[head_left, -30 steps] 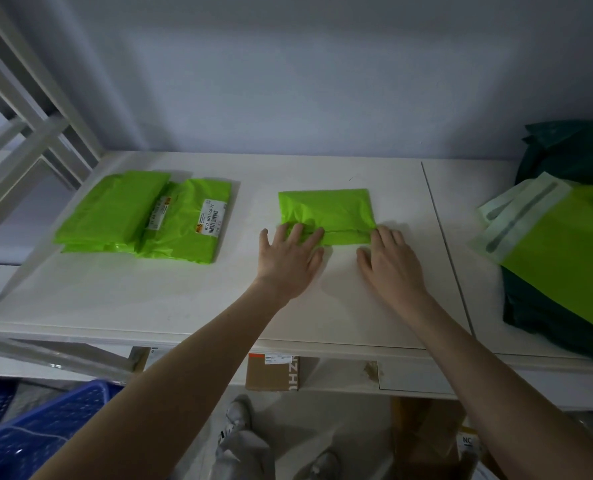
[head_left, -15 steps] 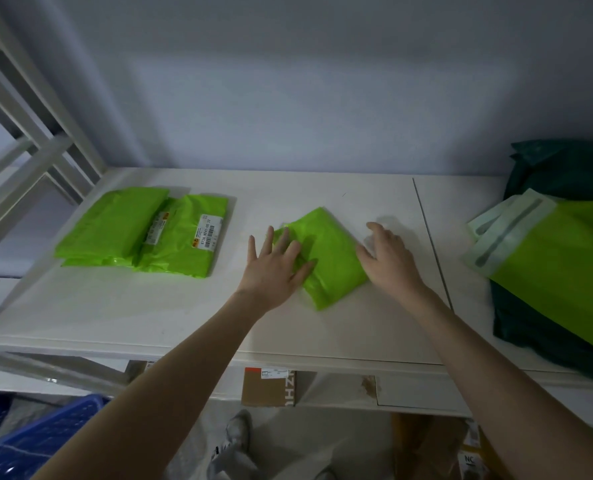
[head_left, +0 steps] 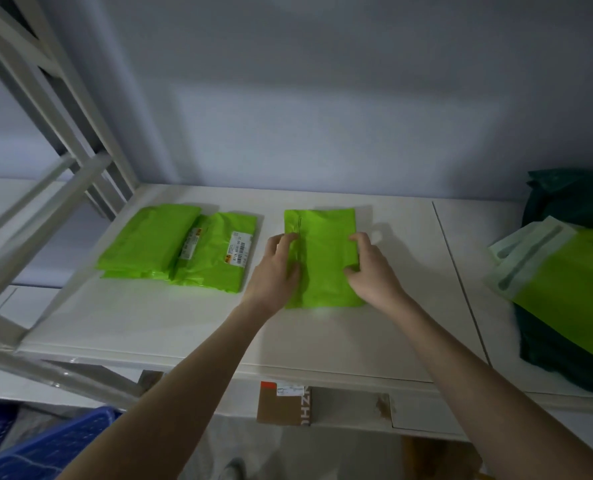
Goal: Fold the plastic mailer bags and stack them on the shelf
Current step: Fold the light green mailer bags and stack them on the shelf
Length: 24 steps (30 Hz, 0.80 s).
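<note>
Folded lime-green mailer bag [head_left: 326,261] we see flat, lengthwise, mid-shelf [head_left: 198,327], just right of two overlapping folded green bags [head_left: 181,249] bearing labels

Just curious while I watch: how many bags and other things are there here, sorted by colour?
Bright green bags: 4, the folded mailer in both hands, two stacked piles, one unfolded bag
Dark green bundle: 1
Brown box: 1
Blue crate: 1
Total: 7

Left hand [head_left: 277,268] and right hand [head_left: 369,268] grip a folded green mailer [head_left: 324,258] on the shelf [head_left: 184,334]
</note>
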### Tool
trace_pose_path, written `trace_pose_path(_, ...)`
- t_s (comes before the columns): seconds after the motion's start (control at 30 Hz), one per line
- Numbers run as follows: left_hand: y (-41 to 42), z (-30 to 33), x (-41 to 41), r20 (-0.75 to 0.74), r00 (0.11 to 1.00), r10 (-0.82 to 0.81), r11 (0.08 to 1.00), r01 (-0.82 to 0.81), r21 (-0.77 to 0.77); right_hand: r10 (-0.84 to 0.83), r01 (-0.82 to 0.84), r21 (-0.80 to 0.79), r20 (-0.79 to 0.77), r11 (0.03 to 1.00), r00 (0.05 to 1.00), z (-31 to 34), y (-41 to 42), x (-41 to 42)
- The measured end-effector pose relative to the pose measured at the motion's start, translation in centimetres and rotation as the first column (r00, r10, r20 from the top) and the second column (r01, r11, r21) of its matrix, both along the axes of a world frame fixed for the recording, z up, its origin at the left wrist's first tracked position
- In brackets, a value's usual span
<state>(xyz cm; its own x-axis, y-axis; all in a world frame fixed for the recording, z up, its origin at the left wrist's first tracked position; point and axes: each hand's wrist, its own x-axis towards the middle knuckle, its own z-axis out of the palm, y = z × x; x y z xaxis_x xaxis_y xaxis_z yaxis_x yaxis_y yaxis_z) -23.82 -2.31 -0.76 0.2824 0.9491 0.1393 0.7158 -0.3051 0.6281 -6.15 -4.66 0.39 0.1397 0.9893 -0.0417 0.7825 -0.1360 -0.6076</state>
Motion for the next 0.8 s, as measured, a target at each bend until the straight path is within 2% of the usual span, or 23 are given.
trace_pose_path(0.1, 1.0, 1.5, -1.9, 0.019, 1.000, 0.019, 0.998, -0.020, 0.064, 0.021, -0.020, 0.017, -0.032, 1.000, 0.999, 0.9, 1.0, -2.3)
trace_pose_path(0.2, 1.8, 2.3, -4.3, -0.023, 0.998, 0.058, 0.993, -0.055, 0.103, 0.048, -0.048, -0.009, -0.046, 0.999, 0.998, 1.5, 1.8, -5.1)
trace_pose_path(0.43, 4.2, 2.6, -11.7, -0.238, 0.948, 0.212, 0.969, -0.173, 0.174, 0.125, -0.128, -0.039, -0.075, 0.991, 0.989, 2.1, 3.9, -13.1)
trace_pose_path(0.6, 5.9, 2.4, -15.1, -0.332, 0.921, 0.203, 0.976, -0.162, 0.148, 0.114, -0.122, -0.089, -0.088, 0.989, 0.990, 1.2, 4.9, -16.9)
trace_pose_path(0.7, 6.6, 1.9, -16.2, -0.379, 0.908, 0.177, 0.982, -0.139, 0.127, 0.086, -0.090, -0.114, -0.045, 0.989, 0.995, 0.3, 5.2, -18.3)
trace_pose_path(0.8, 7.2, 1.1, -17.0, -0.431, 0.894, 0.124, 0.992, -0.095, 0.087, 0.051, -0.042, -0.122, 0.072, 0.992, 0.996, -0.5, 5.4, -18.9)
